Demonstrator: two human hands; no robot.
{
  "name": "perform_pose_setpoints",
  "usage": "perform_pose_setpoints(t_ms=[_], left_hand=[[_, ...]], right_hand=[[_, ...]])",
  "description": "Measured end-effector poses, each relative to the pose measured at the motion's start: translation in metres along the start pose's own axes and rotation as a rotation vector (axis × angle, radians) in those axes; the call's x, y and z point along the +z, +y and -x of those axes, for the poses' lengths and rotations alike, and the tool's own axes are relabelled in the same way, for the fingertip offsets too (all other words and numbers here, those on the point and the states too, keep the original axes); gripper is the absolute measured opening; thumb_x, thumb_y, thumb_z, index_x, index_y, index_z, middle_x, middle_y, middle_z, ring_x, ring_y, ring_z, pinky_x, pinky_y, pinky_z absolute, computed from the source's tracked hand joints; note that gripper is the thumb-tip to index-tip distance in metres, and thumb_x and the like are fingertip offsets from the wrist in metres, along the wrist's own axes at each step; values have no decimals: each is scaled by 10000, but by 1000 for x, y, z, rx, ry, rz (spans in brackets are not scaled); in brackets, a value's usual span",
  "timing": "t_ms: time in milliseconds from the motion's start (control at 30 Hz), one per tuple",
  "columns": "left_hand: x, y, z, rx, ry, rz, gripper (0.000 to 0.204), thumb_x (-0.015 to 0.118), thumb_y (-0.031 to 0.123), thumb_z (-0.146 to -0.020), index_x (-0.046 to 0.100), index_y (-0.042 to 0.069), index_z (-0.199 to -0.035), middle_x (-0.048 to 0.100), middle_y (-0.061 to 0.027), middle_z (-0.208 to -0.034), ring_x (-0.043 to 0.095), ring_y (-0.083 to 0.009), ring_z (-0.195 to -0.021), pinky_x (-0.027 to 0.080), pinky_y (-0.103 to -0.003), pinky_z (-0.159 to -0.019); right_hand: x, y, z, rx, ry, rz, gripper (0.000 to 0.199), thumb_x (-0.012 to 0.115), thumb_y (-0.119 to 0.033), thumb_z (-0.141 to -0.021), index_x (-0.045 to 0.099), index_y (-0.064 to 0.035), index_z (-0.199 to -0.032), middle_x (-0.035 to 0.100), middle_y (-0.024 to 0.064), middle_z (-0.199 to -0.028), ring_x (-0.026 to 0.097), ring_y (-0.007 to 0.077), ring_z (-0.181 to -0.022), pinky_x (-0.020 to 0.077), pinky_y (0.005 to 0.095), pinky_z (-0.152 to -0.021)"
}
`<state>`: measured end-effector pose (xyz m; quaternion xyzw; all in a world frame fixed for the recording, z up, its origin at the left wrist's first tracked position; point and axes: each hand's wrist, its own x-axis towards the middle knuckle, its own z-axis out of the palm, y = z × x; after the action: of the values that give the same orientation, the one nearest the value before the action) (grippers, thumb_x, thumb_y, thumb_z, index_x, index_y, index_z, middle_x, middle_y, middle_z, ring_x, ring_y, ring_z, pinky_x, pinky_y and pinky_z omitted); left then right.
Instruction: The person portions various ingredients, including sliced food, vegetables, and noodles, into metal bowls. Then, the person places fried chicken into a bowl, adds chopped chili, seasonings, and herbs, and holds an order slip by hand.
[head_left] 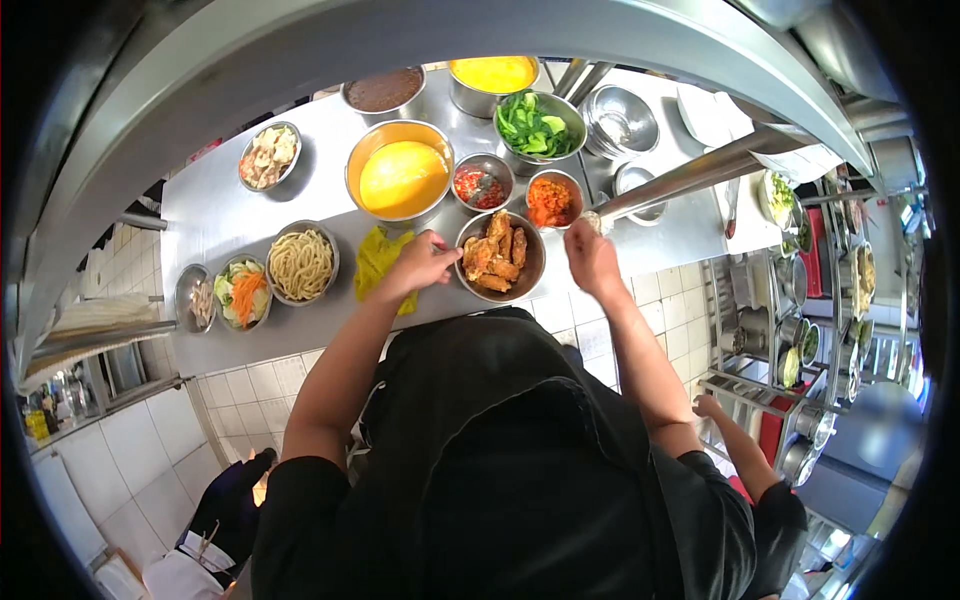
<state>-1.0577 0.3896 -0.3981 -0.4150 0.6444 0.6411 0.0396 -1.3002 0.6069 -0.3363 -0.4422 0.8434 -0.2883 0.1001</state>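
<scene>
Left hand and right hand flanked the fried-food bowl, grips impossible to tell; stiff, probably light, its rim suited holding!

Pretty bright shot tbh, back of the counter is nearly blown out while its front strip sits in grey shadow. Fisheye bends the metal shelf up top, corners go black, smeary blur lower right.

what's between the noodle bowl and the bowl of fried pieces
A crumpled yellow cloth and the person's left hand, with the cloth nearer the noodles; the head view shows this.
</scene>
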Motion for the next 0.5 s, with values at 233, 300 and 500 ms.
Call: perform_pose_setpoints(t_ms=[233,300,500], left_hand=[[22,-24,-19,42,-29,185,214,680,62,-901,572,-78,-1022,670,-169,-913,717,-216,-726,628,-324,-588],[28,-28,-18,47,-14,219,186,678,50,-898,571,-71,-990,667,-164,-903,713,-213,-709,628,-327,-580],[42,-19,-19,65,-6,252,149,676,28,-891,556,-52,-928,645,-136,-865,712,-217,-708,644,-342,-588]], right_hand=[[11,9,-4,-92,77,324,135,486,-115,-988,500,-31,-1092,661,252,-921,676,458,-766,552,555,-657],[8,19,-29,-8,53,372,171,485,-121,-975,567,-34,-1097,684,241,-964,684,464,-803,556,570,-715],[46,49,-74,55,-184,437,266,511,-217,-944,697,-32,-989,716,257,-975,682,457,-909,540,560,-804]])
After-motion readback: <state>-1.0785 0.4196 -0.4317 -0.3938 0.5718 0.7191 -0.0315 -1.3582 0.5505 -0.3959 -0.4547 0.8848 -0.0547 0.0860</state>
